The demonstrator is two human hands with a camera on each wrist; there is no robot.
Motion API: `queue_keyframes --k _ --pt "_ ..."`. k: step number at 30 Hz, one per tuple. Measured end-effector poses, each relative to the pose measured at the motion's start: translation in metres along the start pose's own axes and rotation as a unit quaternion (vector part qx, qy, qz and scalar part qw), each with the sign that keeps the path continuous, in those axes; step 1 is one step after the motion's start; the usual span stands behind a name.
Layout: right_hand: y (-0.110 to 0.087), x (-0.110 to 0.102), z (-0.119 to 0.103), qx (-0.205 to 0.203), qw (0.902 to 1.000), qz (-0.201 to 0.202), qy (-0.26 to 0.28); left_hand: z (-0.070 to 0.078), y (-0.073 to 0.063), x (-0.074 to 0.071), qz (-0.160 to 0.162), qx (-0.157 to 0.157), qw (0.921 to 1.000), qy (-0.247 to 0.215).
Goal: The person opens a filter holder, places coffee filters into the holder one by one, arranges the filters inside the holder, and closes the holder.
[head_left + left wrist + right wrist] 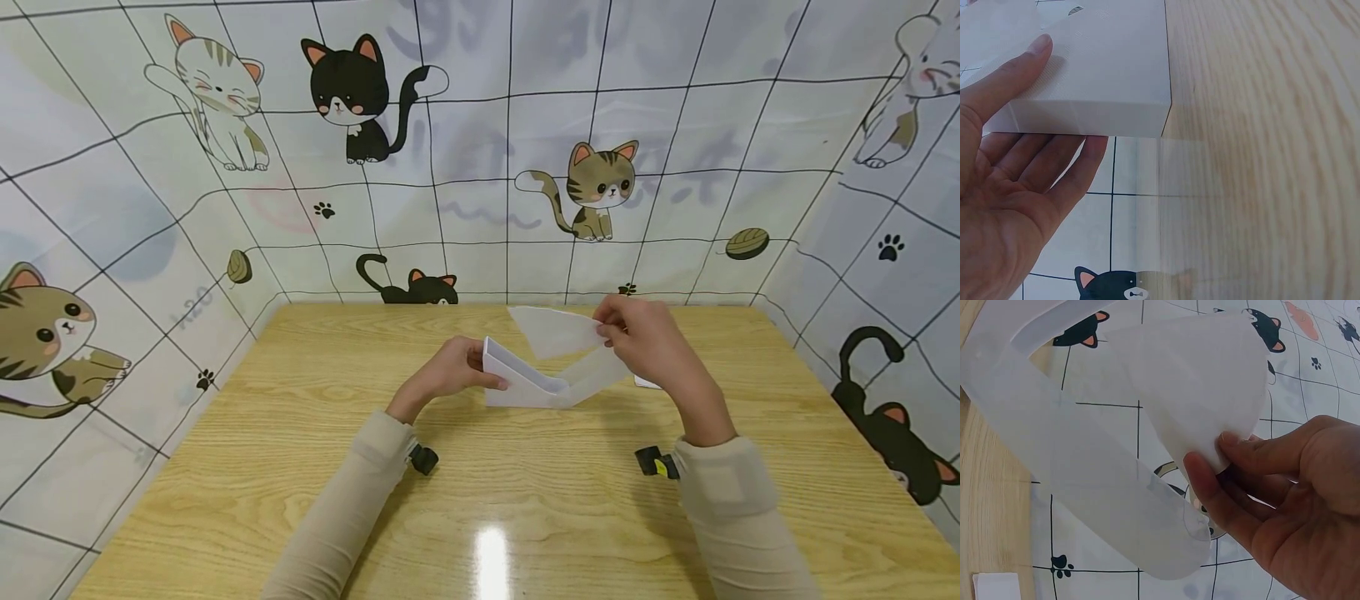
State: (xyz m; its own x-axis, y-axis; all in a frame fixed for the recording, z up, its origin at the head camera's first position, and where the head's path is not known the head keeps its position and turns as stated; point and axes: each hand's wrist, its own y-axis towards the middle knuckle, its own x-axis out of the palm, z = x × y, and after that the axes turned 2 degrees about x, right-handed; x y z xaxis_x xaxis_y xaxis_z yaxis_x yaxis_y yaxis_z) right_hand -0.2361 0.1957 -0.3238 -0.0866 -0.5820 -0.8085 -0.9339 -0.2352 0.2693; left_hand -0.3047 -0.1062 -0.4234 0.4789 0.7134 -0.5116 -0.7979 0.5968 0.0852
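Observation:
My left hand (452, 367) grips the left end of a shallow white box (513, 385), which stands on its edge at the table's middle. In the left wrist view the thumb (1025, 65) lies across the box's broad face and the fingers are behind it. From the box's right end a translucent, round-ended flap (1104, 481) slants up to the right. Above that flap, my right hand (647, 337) pinches the corner of a thin white sheet (558, 332) between thumb and fingertips. The sheet spreads leftward from the hand and bends slightly.
A small white piece (997, 586) lies on the wooden table (300, 500), partly hidden behind the right hand in the head view. Cat-print sheeting (472, 133) encloses the table's back and both sides. Black wrist-worn devices (423, 458) show beside both cuffs.

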Motion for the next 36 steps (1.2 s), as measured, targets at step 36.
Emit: queue_keyframes --k 36 --pt "0.009 0.038 -0.001 -0.042 0.9973 -0.058 0.013 -0.001 0.000 -0.001 -0.003 -0.007 1.0000 -0.003"
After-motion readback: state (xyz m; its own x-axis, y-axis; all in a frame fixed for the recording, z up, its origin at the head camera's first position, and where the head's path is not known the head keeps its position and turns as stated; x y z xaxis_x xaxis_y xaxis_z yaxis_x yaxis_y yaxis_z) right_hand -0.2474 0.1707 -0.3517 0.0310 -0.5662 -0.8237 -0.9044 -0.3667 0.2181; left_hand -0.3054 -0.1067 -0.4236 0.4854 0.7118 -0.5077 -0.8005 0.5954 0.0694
